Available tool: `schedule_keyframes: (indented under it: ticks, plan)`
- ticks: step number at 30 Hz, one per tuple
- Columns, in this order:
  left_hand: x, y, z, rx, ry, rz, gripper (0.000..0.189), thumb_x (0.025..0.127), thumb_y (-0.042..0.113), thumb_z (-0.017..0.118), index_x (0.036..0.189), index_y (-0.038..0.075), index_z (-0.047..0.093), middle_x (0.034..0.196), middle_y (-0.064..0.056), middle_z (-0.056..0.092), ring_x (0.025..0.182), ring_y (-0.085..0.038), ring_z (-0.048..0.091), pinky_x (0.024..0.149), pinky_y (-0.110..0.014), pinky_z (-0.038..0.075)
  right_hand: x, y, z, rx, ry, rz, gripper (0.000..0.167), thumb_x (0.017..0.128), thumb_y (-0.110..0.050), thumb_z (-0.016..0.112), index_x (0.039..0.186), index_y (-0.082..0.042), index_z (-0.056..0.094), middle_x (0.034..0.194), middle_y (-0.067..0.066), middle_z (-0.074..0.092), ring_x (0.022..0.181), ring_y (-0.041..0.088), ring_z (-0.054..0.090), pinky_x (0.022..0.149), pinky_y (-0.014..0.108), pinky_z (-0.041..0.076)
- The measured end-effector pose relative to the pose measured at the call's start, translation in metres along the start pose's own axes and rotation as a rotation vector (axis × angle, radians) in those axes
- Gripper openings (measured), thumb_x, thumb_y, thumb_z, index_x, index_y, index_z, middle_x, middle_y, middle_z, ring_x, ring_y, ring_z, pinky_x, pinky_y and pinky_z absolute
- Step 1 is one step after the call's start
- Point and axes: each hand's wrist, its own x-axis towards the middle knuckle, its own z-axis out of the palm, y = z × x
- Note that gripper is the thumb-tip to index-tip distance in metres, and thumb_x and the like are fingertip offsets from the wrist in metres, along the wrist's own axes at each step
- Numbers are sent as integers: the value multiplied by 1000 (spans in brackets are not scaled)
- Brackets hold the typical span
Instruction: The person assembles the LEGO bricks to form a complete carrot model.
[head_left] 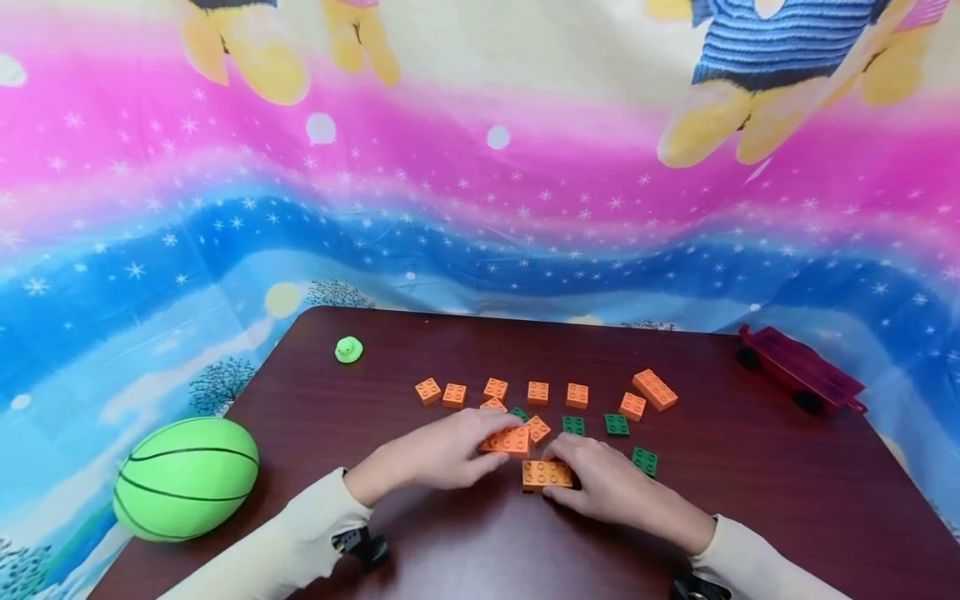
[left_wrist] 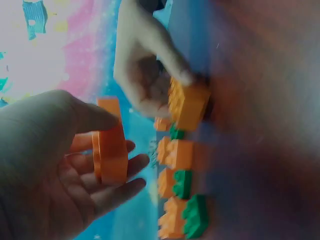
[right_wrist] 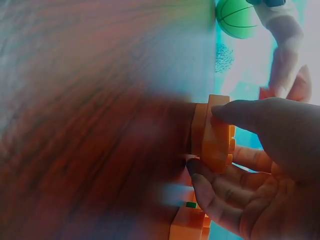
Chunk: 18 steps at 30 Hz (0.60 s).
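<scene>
My left hand (head_left: 450, 452) holds an orange building block (head_left: 506, 440) with two rows of studs, thumb on one side and fingers on the other; in the left wrist view this orange block (left_wrist: 112, 145) is raised off the table. Close by on the right, my right hand (head_left: 611, 482) grips a second, more yellowish orange block (head_left: 546, 473) low over the table, studs up. An orange piece (right_wrist: 198, 129) shows against the underside of that block in the right wrist view. Just beyond both hands lie small orange blocks (head_left: 537, 429) and green blocks (head_left: 573, 425), some partly hidden.
A row of small orange blocks (head_left: 537, 392) runs across the dark table (head_left: 480, 550), with a longer orange block (head_left: 655, 389) at its right. A green ball (head_left: 187, 479) is at the left edge, a green toy duck (head_left: 348, 349) at the back left, a red toy cart (head_left: 806, 371) at the back right.
</scene>
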Motion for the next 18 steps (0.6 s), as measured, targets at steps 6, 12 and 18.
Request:
schedule_keyframes:
  ticks: [6, 12, 18]
  plan:
    - [0, 2, 22, -15, 81, 12, 36, 98, 25, 68, 131, 12, 63, 111, 4, 69, 92, -2, 60, 82, -19, 51, -1, 1, 1, 0, 4, -20, 24, 90, -31, 80, 109, -21, 70, 103, -9, 68, 85, -1, 59, 74, 24, 52]
    - [4, 1, 34, -3, 120, -3, 32, 95, 23, 70, 126, 14, 67, 108, 6, 70, 90, -2, 58, 85, -23, 48, 0, 2, 0, 5, 11, -55, 26, 91, -33, 80, 113, -21, 73, 107, -8, 72, 93, 3, 64, 79, 26, 55]
    - [9, -3, 40, -23, 86, -6, 32, 95, 24, 70, 127, 16, 70, 115, 6, 73, 92, 0, 59, 83, -19, 46, 1, 5, 0, 15, 13, -61, 26, 90, -34, 80, 111, -21, 73, 105, -9, 72, 92, 2, 63, 78, 26, 54]
